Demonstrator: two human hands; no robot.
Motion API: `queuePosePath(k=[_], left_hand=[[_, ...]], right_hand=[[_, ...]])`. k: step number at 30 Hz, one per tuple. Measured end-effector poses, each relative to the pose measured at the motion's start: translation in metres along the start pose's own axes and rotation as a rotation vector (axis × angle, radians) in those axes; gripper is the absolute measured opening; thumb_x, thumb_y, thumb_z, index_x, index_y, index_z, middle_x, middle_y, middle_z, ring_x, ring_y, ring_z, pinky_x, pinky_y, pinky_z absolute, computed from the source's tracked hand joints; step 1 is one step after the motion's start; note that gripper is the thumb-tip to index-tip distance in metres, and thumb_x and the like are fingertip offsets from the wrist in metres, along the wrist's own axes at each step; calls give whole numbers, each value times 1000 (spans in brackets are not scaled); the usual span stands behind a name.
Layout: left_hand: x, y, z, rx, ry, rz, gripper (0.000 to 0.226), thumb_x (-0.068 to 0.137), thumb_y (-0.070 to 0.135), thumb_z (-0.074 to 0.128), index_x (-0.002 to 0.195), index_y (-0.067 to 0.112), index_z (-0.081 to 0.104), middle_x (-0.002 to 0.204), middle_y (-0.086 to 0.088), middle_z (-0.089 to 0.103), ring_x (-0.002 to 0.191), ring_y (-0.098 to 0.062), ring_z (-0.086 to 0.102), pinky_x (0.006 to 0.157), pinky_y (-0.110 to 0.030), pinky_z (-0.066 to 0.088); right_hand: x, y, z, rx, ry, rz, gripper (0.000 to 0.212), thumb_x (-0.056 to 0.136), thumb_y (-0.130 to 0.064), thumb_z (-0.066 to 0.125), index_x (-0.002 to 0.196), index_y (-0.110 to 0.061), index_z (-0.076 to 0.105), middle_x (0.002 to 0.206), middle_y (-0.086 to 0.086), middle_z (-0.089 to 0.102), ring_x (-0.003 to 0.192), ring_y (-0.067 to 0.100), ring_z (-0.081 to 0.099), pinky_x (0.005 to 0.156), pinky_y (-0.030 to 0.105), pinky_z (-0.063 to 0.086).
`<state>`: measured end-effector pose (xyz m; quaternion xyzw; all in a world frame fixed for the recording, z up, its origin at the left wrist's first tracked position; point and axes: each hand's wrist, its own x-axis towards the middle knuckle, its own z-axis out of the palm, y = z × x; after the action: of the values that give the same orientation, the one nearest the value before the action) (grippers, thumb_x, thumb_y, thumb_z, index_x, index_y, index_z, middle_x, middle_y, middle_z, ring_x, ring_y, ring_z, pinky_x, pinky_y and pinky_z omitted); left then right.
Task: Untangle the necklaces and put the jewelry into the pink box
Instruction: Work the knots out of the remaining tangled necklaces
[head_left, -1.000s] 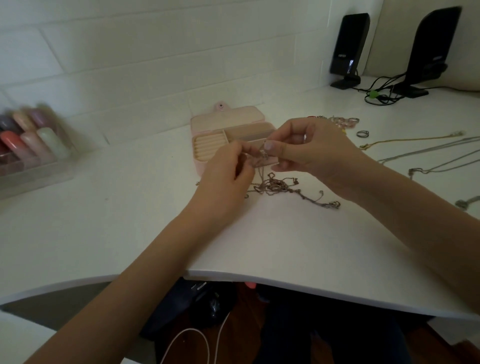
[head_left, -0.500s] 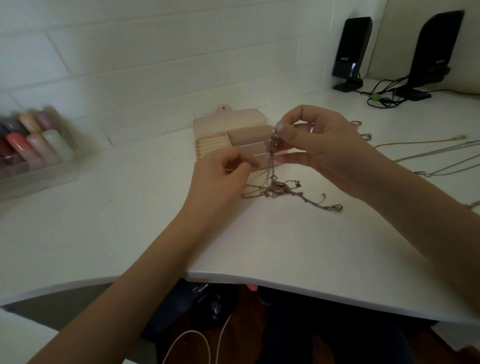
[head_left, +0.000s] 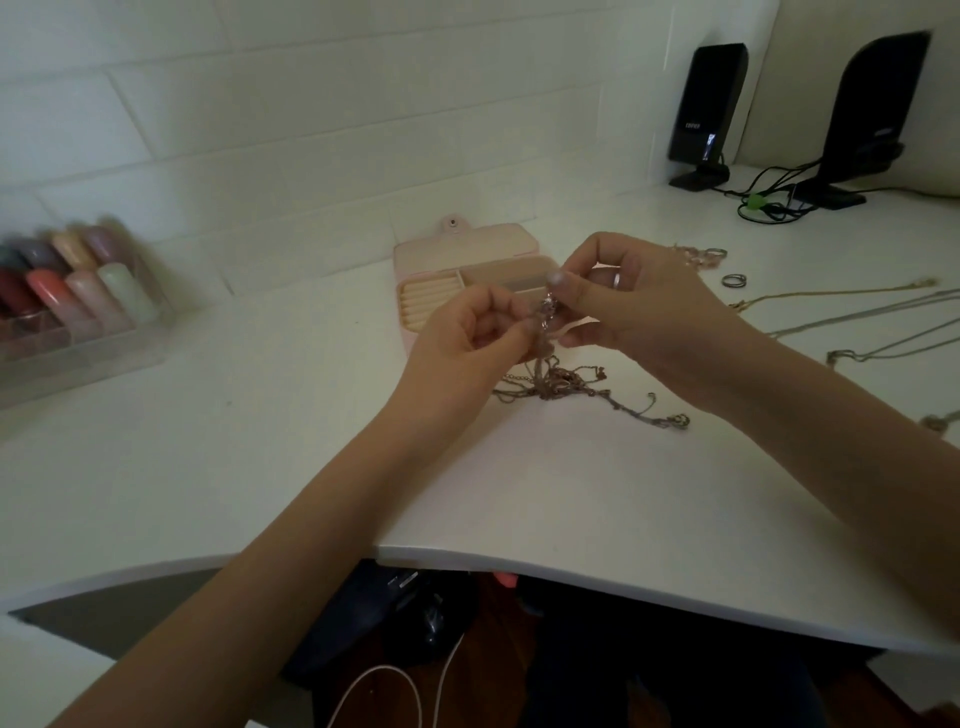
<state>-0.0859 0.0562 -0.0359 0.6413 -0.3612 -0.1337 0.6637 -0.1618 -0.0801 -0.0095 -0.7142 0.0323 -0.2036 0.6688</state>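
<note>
Between both hands, tangled necklaces pinched, dangling before open pink box

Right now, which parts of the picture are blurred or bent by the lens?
Head view: the nail polish bottles at far left are smeared; the table edge curves from wide-angle distortion; light is dim, and the tangled necklaces stay fairly sharp.

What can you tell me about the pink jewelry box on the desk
The pink jewelry box lies open on the white desk near the tiled wall, its lid folded back flat with a snap tab at the far edge. Inside looks beige and padded: ridged ring rolls on the left, plain compartments on the right. Both hands, left hand and right hand, hide its near right part. No jewelry shows inside.
</note>
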Motion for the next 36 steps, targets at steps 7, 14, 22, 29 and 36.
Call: queuePosePath(k=[7, 14, 22, 29, 36], left_hand=[[-3, 2, 1, 59, 53, -120, 22, 92, -4, 47, 79, 14, 49, 51, 2, 36, 38, -9, 33, 41, -21, 34], [3, -2, -14, 197, 319, -119, 11, 93, 5, 46, 87, 14, 49, 40, 4, 44, 32, -13, 39, 35, -18, 32], [4, -5, -22, 234, 469, -148, 14, 92, 9, 44, 82, 18, 47, 38, 4, 48, 34, -10, 47, 37, -23, 40], [-2, 1, -16, 362, 363, -118, 9, 73, 24, 51, 79, 26, 57, 61, 2, 65, 65, -19, 65, 65, -37, 52], [20, 25, 20, 96, 1, 38, 29, 79, 27, 65, 106, 15, 64, 104, -2, 70, 101, -16, 66, 89, -32, 53]], right_hand=[[5, -10, -10, 275, 87, 80, 21, 98, -20, 50, 79, -10, 49, 66, 2, 52, 58, 12, 52, 57, 23, 52], [7, -20, -25, 315, 153, 75, 22, 99, -25, 48, 81, -13, 47, 45, -4, 37, 50, 12, 47, 53, 24, 49], [4, -27, -35, -145, 214, -77, 17, 96, -27, 54, 93, -11, 50, 47, 0, 59, 33, 11, 36, 37, 20, 35], [4, -37, -30, -261, 41, -85, 22, 97, -31, 50, 94, -9, 45, 94, -2, 75, 35, 13, 22, 33, 19, 22], [8, -65, -20, -358, -155, -63, 22, 93, -30, 55, 95, -9, 53, 82, 16, 69, 37, 10, 24, 36, 22, 17]])
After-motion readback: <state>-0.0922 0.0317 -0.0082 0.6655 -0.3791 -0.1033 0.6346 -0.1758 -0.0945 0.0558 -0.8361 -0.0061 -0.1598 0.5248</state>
